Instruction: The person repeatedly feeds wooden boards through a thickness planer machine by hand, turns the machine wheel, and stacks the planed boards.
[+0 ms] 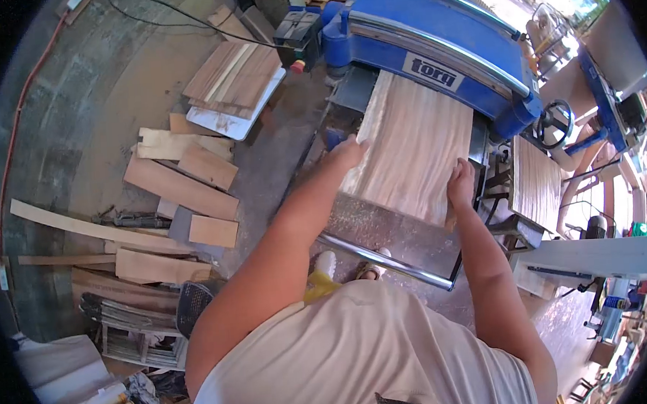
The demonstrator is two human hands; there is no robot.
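Note:
A wide wooden panel (413,148) with streaked grain lies flat, its far end under the blue planer (432,36) marked "torq". My left hand (349,153) grips the panel's left edge, partway along it. On the opposite side, my right hand (461,183) is closed at the right edge near the corner closest to me, the fingers curled and partly hidden. Below the panel's near end runs a shiny metal roller (386,261), between me and the machine.
Several loose boards (182,185) lie on the floor at the left. Farther back, stacked panels (234,78) rest on a white sheet. A control box with a red button (298,66) stands beside the planer. Another panel (535,181) leans at the right, near a handwheel (556,122).

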